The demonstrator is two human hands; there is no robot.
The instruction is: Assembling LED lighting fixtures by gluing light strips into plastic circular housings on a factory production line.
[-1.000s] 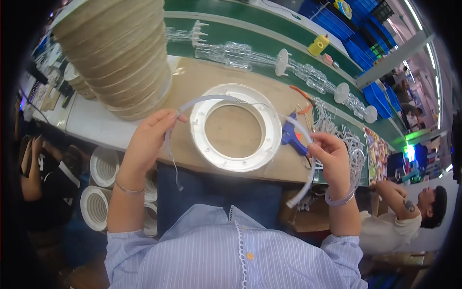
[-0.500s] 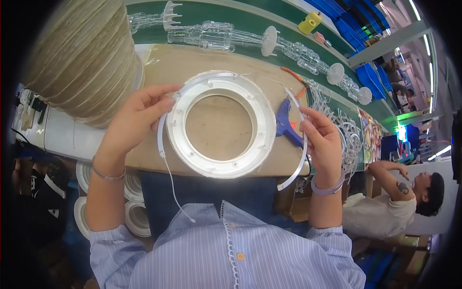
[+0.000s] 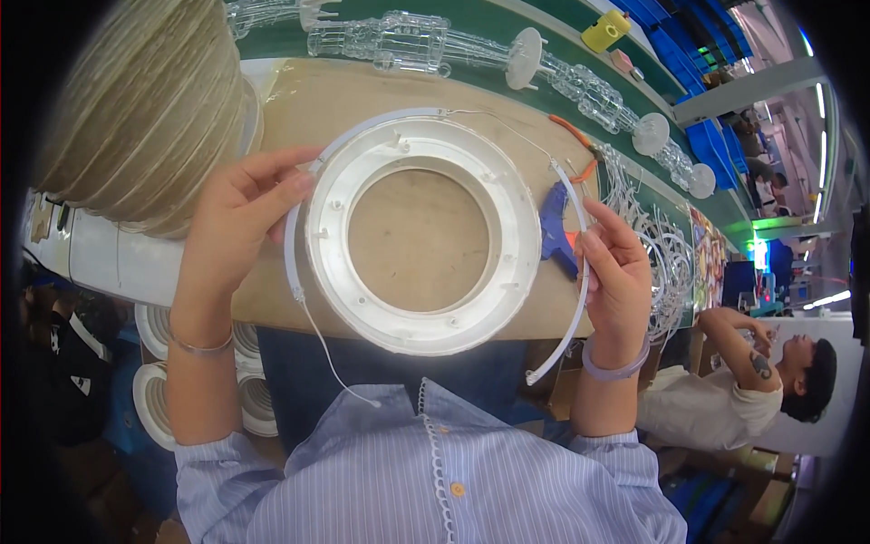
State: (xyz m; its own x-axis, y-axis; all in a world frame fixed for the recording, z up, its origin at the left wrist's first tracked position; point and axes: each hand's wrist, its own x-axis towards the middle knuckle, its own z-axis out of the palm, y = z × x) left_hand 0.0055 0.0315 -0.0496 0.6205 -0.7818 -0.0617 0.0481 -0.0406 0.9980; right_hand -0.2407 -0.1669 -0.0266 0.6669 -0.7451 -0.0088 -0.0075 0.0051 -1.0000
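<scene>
My left hand [image 3: 237,218] and right hand [image 3: 619,272] pinch a strip [image 3: 573,299] around the white ring [image 3: 423,231]; slack fingers could let it spring off.

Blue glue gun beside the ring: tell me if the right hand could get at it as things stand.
Probably yes, but not freely. The blue glue gun lies on the board just left of the right hand, with nothing between them. That hand's fingers pinch the flexible white strip, so it would likely have to let go first.
</scene>
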